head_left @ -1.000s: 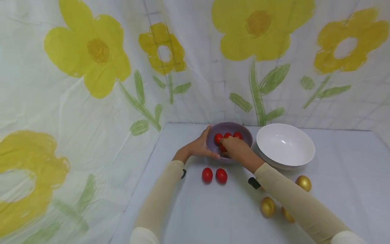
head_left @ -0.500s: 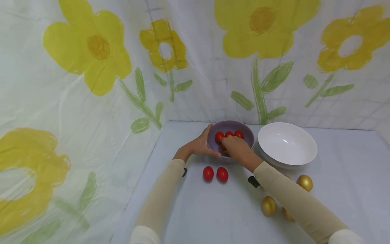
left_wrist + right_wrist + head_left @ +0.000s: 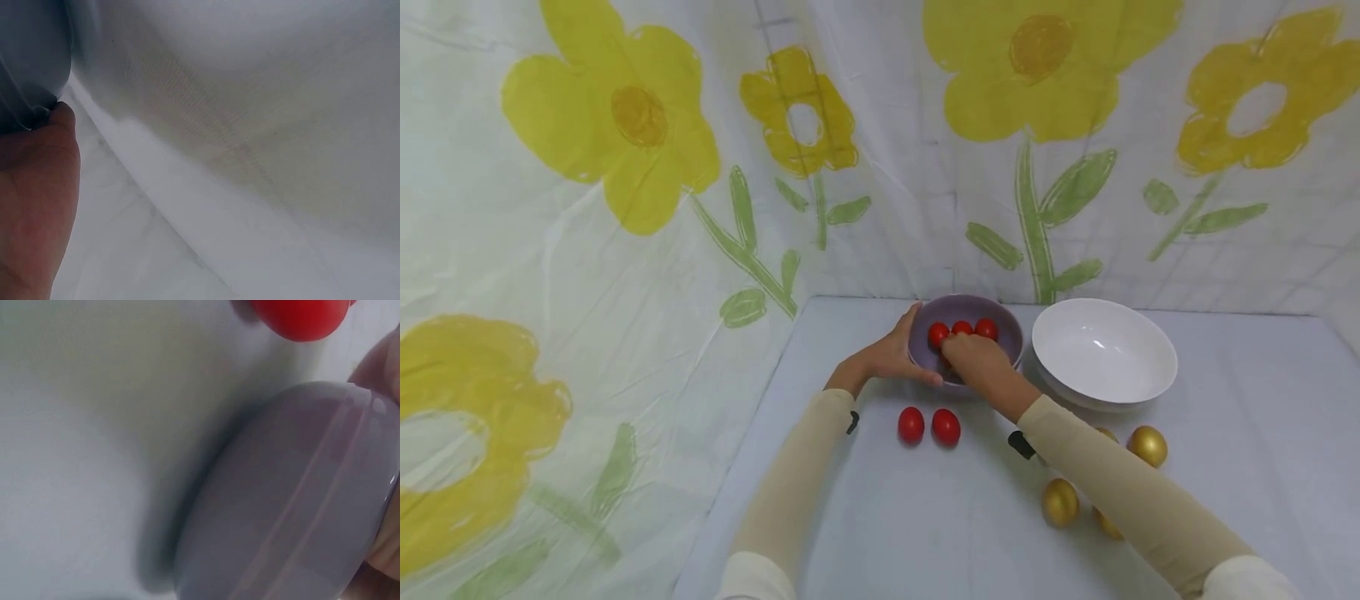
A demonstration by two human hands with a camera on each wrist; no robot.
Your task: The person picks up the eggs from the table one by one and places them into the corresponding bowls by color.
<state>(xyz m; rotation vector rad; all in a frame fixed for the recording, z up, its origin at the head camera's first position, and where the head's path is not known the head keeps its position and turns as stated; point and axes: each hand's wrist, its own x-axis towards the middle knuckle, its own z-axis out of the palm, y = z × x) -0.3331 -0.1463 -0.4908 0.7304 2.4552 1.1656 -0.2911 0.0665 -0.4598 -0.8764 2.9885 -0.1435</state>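
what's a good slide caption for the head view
Left hand grips a purple bowl of red eggs, right hand inside it; white bowl alongside, gold eggs nearer.

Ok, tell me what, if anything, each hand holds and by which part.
The left hand holds the purple bowl by the left side of its outer wall. The right hand reaches into the bowl; whether it grips anything there cannot be told.
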